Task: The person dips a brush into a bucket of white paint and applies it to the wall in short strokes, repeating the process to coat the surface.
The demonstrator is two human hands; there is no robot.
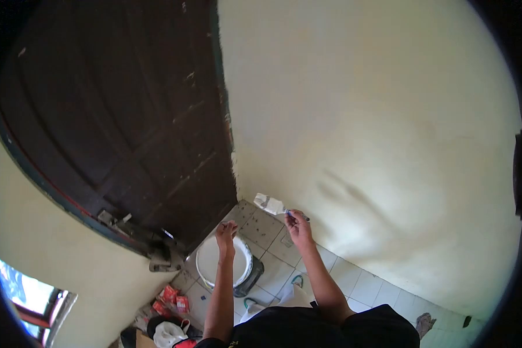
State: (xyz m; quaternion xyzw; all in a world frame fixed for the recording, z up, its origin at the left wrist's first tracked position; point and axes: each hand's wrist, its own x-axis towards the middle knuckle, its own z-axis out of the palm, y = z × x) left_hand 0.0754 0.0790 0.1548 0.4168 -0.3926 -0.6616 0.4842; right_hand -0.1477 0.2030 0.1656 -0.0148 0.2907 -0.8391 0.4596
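My right hand [298, 225] is closed around the handle of a paintbrush [272, 205]. White paint coats the brush head, which points left toward the corner between door and wall. Over the far side of a bucket of white paint [249, 261] is my left hand [226, 229], its fingers curled together. Whether anything small is between those fingers, I cannot make out. My left forearm hides part of the bucket, which stands beside a dark, paint-marked object [252, 279]. The cream wall [359, 116] rises in front of my right hand.
A dark brown door [116, 104] with a metal latch [113, 217] stands at the left. Red packets [171, 294] and a white cloth-like item [169, 334] lie at lower left. Spots mark the tiled floor [272, 269]. A greyish crumpled thing [425, 323] lies at lower right.
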